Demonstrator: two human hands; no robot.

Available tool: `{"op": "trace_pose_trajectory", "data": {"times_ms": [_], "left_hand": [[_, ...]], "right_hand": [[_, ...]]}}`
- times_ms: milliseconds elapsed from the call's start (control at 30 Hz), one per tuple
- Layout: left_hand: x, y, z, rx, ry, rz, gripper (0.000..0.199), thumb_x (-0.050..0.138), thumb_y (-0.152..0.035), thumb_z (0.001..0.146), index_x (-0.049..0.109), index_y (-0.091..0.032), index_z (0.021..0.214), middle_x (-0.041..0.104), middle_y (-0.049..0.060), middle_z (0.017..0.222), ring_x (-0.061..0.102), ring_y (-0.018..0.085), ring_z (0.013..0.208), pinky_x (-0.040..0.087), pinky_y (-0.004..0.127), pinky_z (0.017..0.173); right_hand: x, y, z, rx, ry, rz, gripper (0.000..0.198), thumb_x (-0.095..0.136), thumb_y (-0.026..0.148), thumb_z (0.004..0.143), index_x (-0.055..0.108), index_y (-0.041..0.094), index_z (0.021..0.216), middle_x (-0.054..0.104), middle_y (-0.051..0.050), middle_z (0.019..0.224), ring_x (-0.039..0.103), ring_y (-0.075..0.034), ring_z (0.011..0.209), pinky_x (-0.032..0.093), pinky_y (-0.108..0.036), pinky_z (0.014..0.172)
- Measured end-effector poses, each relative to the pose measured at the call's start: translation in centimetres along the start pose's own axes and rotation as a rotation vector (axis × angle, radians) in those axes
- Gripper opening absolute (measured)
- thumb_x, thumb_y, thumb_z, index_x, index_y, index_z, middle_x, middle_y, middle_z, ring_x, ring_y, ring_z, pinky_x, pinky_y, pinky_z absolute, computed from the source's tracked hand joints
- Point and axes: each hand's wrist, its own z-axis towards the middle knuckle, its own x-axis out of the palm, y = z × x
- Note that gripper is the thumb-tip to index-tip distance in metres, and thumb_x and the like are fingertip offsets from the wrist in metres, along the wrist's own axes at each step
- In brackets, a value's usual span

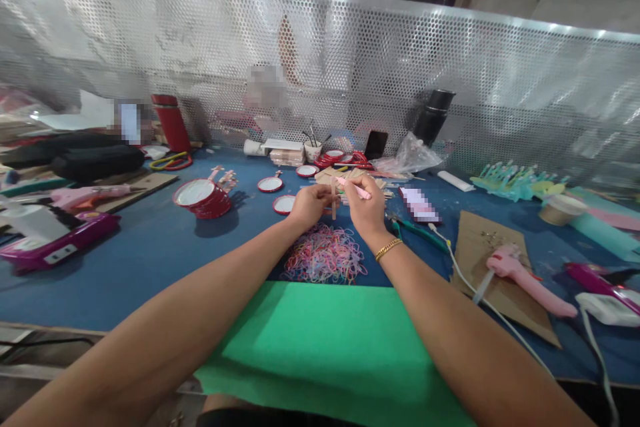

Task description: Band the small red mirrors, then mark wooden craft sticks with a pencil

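Observation:
My left hand (pixel 311 205) pinches a thin, pale wooden stick (pixel 334 199) and holds it upright above the table. In my right hand (pixel 367 203) is a pink pen (pixel 357 188), slanting with its upper left end at the stick. Just below both hands lies a loose heap of colourful rubber bands (pixel 326 255). Behind them is a spread of similar flat sticks (pixel 323 175), partly covered by my hands. A red-rimmed round disc (pixel 283 205) lies beside my left hand, partly hidden by it.
A stack of red-rimmed discs (pixel 203 199) stands to the left. Pliers (pixel 420 233), a phone (pixel 420 205) and a pink glue gun (pixel 530 279) on cardboard (pixel 470 240) lie to the right. Green cloth (pixel 330 340) covers the front edge. A perforated metal panel (pixel 215 47) closes off the back.

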Motion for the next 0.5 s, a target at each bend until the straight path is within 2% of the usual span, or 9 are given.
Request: {"op": "trace_pose_trajectory", "data": {"times_ms": [167,367,500], "left_hand": [[0.05,0.14,0.14,0.004,0.003,-0.002,0.033,0.083,-0.038,0.062,0.07,-0.015,0.081,0.073,0.006,0.078,0.07,0.022,0.073,0.056,0.031,0.06],[-0.01,0.18,0.18,-0.005,-0.014,-0.001,0.029,0.083,-0.034,0.063,0.069,-0.015,0.08,0.073,0.005,0.077,0.07,0.021,0.074,0.056,0.029,0.06],[0.04,0.22,0.21,0.009,0.008,-0.013,0.029,0.083,-0.036,0.062,0.068,-0.015,0.076,0.072,0.005,0.076,0.07,0.021,0.072,0.056,0.029,0.058]], "right_hand": [[0.05,0.14,0.03,-0.002,0.035,0.027,0.018,0.061,0.035,0.085,0.063,0.021,0.075,0.065,0.001,0.074,0.059,-0.016,0.07,0.045,-0.028,0.07],[-0.04,-0.03,0.1,0.012,-0.018,0.006,0.017,0.06,0.033,0.085,0.061,0.021,0.074,0.065,0.001,0.074,0.058,-0.016,0.071,0.045,-0.028,0.071],[0.13,0.29,0.01,-0.009,0.023,0.043,0.018,0.06,0.035,0.086,0.062,0.021,0.075,0.065,0.001,0.074,0.058,-0.016,0.071,0.046,-0.028,0.071]]}}
